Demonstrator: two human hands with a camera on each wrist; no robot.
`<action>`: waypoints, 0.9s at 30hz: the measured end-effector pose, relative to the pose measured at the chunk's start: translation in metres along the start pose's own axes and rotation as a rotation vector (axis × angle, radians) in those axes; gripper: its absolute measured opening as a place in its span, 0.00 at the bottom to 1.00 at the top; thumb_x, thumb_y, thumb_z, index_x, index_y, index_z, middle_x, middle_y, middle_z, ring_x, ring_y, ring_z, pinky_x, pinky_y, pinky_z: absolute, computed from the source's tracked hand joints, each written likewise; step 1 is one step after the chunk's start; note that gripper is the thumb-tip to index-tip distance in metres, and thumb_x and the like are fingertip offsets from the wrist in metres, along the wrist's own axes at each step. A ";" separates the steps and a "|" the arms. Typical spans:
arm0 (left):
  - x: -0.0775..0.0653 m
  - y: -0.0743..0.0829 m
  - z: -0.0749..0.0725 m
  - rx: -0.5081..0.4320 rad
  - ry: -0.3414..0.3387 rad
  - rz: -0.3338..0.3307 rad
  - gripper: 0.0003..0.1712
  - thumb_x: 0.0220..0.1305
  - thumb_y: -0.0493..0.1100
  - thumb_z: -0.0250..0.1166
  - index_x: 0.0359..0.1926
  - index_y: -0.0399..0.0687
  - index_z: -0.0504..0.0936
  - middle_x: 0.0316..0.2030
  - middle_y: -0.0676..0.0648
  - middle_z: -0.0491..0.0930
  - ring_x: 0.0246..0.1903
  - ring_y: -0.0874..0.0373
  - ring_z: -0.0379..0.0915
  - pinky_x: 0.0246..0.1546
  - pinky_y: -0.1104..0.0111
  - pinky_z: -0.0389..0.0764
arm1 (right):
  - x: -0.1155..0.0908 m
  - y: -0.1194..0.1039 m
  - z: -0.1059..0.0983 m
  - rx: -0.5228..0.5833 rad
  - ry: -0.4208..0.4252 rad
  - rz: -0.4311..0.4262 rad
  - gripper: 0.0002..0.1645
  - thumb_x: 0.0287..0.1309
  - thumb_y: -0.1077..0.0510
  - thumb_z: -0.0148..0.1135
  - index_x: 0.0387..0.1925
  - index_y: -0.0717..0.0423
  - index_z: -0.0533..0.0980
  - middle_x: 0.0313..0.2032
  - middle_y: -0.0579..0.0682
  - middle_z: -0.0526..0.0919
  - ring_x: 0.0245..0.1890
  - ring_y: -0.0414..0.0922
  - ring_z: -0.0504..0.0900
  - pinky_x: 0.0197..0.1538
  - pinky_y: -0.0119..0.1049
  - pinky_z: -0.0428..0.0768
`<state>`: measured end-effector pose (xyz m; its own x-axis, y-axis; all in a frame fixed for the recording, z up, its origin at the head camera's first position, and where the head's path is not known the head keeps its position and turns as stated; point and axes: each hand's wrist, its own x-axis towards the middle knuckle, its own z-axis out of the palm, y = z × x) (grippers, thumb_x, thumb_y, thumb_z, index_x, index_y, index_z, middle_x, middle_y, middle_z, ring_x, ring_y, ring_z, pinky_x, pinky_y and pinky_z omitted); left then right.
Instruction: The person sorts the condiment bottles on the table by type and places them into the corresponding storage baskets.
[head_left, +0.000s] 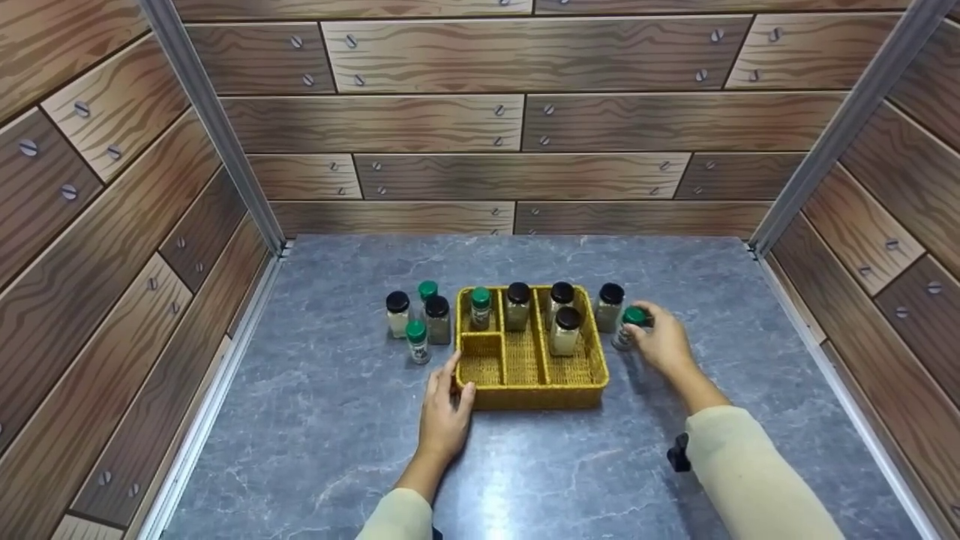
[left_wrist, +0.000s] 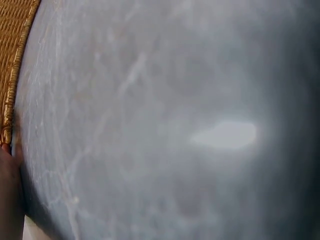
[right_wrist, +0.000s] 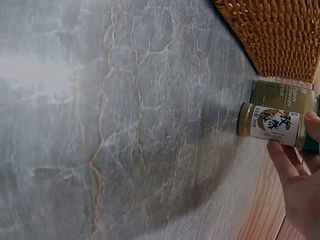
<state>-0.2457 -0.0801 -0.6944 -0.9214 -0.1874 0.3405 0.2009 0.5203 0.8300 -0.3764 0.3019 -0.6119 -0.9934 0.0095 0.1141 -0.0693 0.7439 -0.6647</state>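
My right hand point(head_left: 664, 341) pinches a green-capped spice jar point(right_wrist: 270, 123) by its cap, to the right of the basket. The jar has a white label and stands upright. Just beside it is a black-capped jar point(right_wrist: 284, 95) labelled cumin powder. A woven, divided basket point(head_left: 525, 397) sits in the middle of the table. At its front left corner my left hand point(head_left: 444, 420) touches the side with extended fingers, thumb near the front wall. Inside the basket are a green-capped jar point(head_left: 481, 309) at back left, a black-capped jar point(head_left: 517, 307) in the middle section and two more on the right.
Left of the basket stand several jars, among them a green-capped one point(head_left: 418, 343) in front and black-capped ones point(head_left: 398, 315) behind. The grey marbled table point(head_left: 315, 420) is bordered by wood-patterned walls point(head_left: 435, 124) on the back and both sides.
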 end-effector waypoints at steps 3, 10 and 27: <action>0.001 0.000 -0.001 0.000 -0.001 0.000 0.34 0.77 0.46 0.65 0.80 0.58 0.70 0.64 0.39 0.77 0.55 0.45 0.81 0.58 0.44 0.82 | -0.001 0.000 0.001 0.006 0.012 -0.005 0.31 0.71 0.63 0.68 0.71 0.67 0.73 0.65 0.77 0.78 0.65 0.73 0.79 0.72 0.66 0.75; 0.001 0.000 -0.003 0.010 -0.010 -0.011 0.34 0.77 0.47 0.65 0.80 0.58 0.69 0.65 0.39 0.77 0.58 0.43 0.81 0.60 0.42 0.81 | -0.007 0.000 0.004 0.077 0.069 0.001 0.29 0.69 0.65 0.71 0.68 0.69 0.76 0.63 0.75 0.81 0.64 0.70 0.82 0.72 0.62 0.77; -0.002 0.001 -0.001 0.005 -0.019 -0.015 0.34 0.78 0.49 0.64 0.81 0.60 0.69 0.62 0.40 0.77 0.47 0.52 0.76 0.52 0.51 0.80 | -0.023 -0.026 -0.033 0.174 0.125 0.006 0.33 0.68 0.51 0.75 0.70 0.59 0.79 0.60 0.63 0.83 0.60 0.59 0.84 0.64 0.51 0.82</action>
<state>-0.2436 -0.0801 -0.6932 -0.9304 -0.1794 0.3196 0.1854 0.5219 0.8326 -0.3491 0.3038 -0.5729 -0.9756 0.1041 0.1931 -0.0889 0.6172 -0.7818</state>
